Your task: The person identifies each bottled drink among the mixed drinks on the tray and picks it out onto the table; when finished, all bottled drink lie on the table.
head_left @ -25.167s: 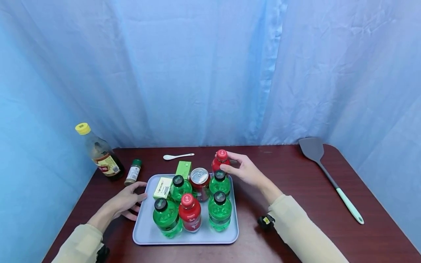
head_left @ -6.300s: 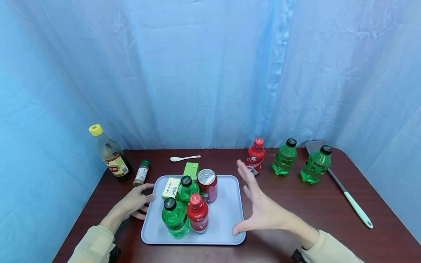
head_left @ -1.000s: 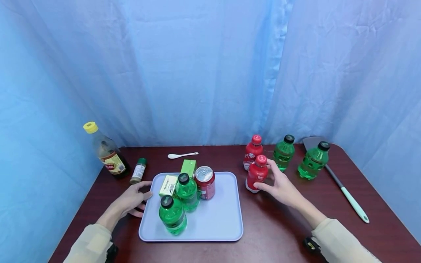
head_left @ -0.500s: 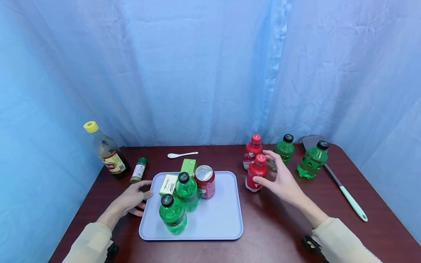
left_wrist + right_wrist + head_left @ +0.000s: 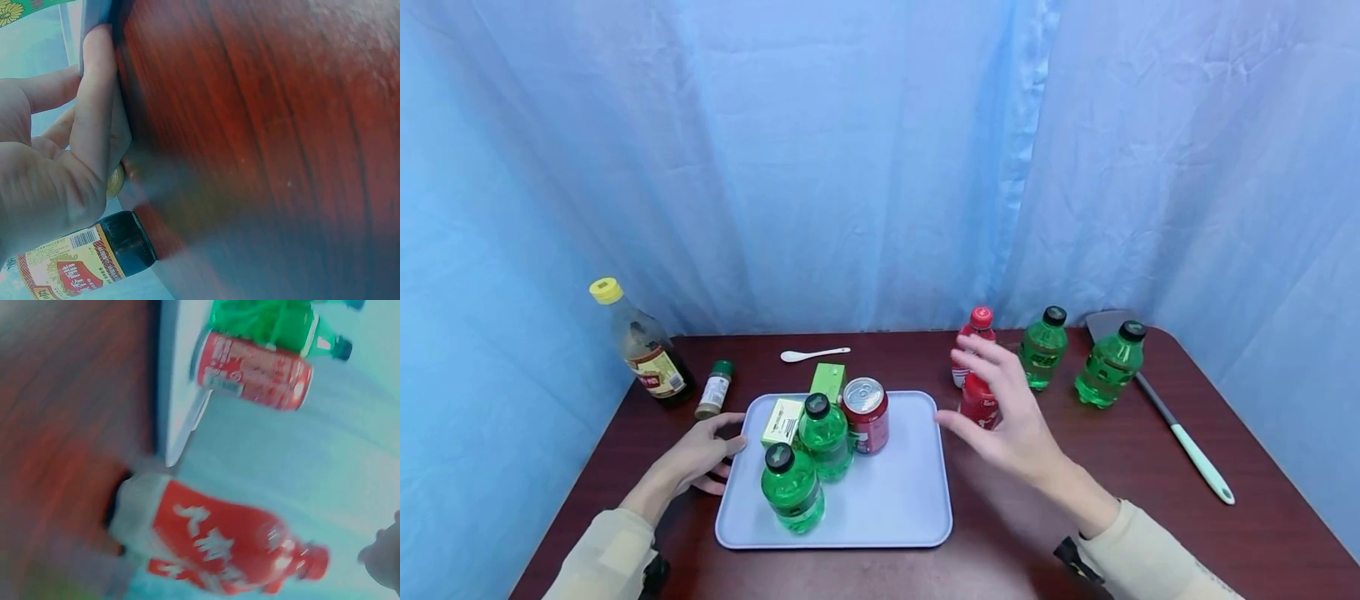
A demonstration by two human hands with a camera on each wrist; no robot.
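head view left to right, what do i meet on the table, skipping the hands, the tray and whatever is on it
Yellow-capped bottle, green-capped jar, white spoon, rear red bottle, left green bottle, right green bottle, spatula handle.

We see the pale blue tray (image 5: 895, 500), rectangular with rounded corners, lying flat on the dark table (image 5: 850, 577). Just beside its right edge, we find the red bottle (image 5: 977, 405) standing upright, white at its bottom, with its red cap on.
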